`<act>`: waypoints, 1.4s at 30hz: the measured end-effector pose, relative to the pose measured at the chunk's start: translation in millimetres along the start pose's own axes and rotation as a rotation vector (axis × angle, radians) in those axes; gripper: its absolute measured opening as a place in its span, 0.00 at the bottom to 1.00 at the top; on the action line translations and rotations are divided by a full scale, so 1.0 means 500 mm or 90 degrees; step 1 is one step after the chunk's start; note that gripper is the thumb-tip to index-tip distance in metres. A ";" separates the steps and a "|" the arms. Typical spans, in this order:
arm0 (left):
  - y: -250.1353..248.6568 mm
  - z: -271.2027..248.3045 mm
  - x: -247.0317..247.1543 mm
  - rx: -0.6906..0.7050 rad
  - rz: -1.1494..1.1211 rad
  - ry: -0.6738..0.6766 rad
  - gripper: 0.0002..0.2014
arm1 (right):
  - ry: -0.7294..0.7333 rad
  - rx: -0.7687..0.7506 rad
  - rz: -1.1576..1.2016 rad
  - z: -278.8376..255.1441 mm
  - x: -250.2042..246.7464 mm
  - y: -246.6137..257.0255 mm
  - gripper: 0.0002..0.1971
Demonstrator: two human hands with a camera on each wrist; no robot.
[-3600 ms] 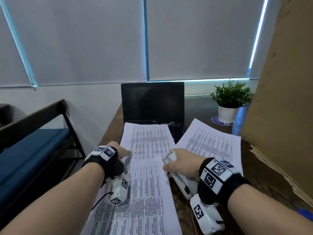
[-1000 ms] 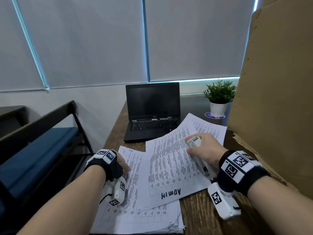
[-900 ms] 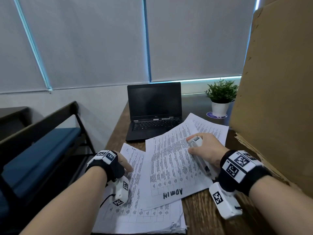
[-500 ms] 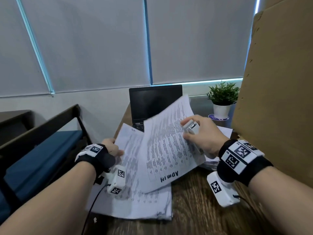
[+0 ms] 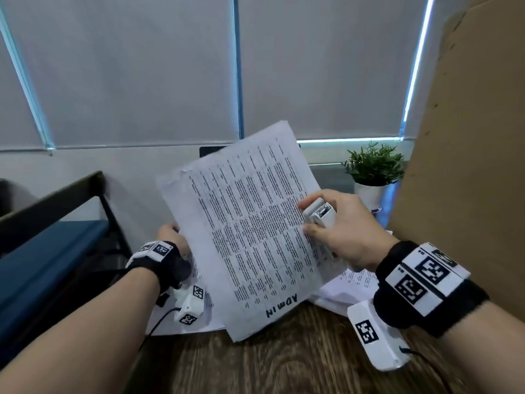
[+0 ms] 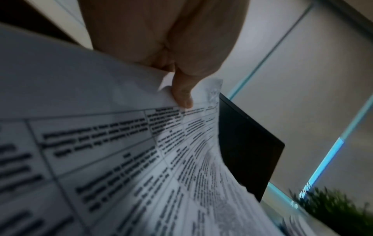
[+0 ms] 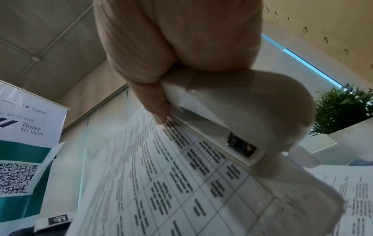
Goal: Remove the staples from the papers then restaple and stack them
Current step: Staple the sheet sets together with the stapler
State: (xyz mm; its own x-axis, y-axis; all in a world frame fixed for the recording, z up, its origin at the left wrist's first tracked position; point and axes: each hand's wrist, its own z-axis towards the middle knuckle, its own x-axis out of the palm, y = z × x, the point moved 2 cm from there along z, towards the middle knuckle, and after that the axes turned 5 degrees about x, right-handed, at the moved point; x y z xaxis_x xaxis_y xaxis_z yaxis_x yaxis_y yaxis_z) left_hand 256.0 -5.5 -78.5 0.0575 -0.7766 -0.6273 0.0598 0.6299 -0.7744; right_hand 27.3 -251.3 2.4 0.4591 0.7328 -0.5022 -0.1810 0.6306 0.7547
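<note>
The lifted papers (image 5: 250, 231) carry "ADMIN" handwritten in black at the near bottom edge, upside down from here; the printed table text is too small to read. The right hand (image 5: 343, 231) is curled round a white stapler (image 5: 319, 214) and pinches the papers' right edge against it, while the left hand (image 5: 170, 237) grips their left edge, the two hands well apart with the sheets tilted up between them. Only the left wrist view shows the thumb (image 6: 181, 94) pressed on a curled page corner. Only the right wrist view shows a banner (image 7: 26, 143) reading "Digital" and "Refer to Win" above a QR code. More papers (image 5: 349, 288) lie on the wooden desk (image 5: 284, 365) below. Beyond, the held sheets hide most of the laptop (image 5: 210, 150); a potted plant (image 5: 372, 172) stands beside a cardboard panel (image 5: 468, 166)
</note>
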 end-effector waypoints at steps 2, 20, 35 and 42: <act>0.006 0.021 0.015 0.031 0.000 -0.009 0.05 | 0.005 0.024 0.011 0.009 0.011 -0.017 0.14; -0.071 -0.168 -0.029 -0.031 -0.381 0.367 0.21 | -0.009 0.127 0.180 -0.076 -0.005 0.013 0.14; -0.090 -0.229 0.076 0.217 -0.056 0.177 0.37 | 0.153 0.452 -0.115 -0.080 -0.006 -0.129 0.13; -0.094 -0.169 0.120 0.180 0.059 0.201 0.30 | 0.243 0.448 -0.227 -0.051 0.002 -0.175 0.17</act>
State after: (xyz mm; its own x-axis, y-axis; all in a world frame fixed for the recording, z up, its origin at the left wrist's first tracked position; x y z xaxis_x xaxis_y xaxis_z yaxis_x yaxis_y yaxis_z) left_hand 172.5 -82.3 -86.5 -0.2298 -0.6534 -0.7213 0.3414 0.6398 -0.6885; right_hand 21.4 -298.9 -74.7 0.0415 0.6370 -0.7697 0.5546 0.6261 0.5481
